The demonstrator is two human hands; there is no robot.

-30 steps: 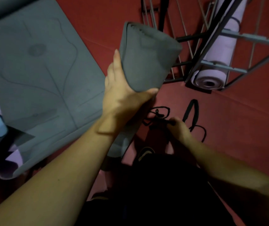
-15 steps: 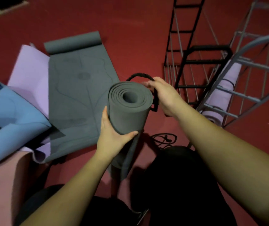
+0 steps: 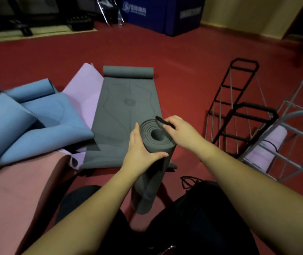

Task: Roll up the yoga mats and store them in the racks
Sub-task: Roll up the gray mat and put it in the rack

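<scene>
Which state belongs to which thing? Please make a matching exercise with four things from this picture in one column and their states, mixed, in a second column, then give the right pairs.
Things:
1. rolled grey mat
2. black strap
3. rolled purple mat
4. flat grey mat

States:
A. stored in the silver rack
B. spread on the floor, far end curled
C. held upright by the left hand
D. pinched by the right hand at the top of the roll

Pairs: 1-C, 2-D, 3-A, 4-B
</scene>
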